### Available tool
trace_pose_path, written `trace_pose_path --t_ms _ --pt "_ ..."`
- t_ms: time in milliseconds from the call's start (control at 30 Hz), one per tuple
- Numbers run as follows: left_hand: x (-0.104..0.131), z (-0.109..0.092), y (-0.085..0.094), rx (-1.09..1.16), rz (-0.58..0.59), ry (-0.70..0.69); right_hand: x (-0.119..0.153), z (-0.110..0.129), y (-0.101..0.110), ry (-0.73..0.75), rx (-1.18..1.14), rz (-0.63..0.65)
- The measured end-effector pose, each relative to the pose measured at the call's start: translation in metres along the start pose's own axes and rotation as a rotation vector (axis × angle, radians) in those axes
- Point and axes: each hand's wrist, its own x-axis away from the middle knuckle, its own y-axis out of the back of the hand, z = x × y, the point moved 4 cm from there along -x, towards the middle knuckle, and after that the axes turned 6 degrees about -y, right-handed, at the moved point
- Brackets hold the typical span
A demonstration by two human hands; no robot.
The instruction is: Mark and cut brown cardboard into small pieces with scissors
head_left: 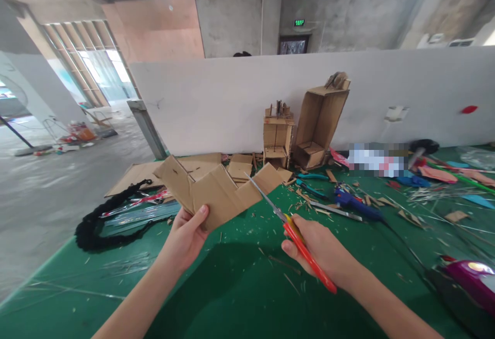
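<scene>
A notched piece of brown cardboard is pinched at its lower left edge by my left hand, the thumb lying on its face. My right hand is wrapped round the red and yellow handles of a pair of scissors. The scissors' blades point up and to the left and look nearly closed. Their tip is close to the right-hand part of the cardboard; whether it touches cannot be made out. Both hands are above the green table.
Two cardboard structures stand by the white partition. Teal pliers, a blue glue gun and cardboard scraps lie to the right. A purple iron is at the right edge, a black fluffy cord at left.
</scene>
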Motion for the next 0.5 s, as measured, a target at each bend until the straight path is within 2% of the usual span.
trace_pose_path --t_ms 300,500 --pt "0.0035 0.0082 -0.0007 0.048 -0.054 0.058 -0.0058 -0.0028 -0.0018 -0.043 0.180 -0.108" --pt "-0.0014 0.0005 -0.0014 0.118 -0.092 -0.024 -0.0045 -0.0022 -0.0009 -0.027 0.081 -0.044"
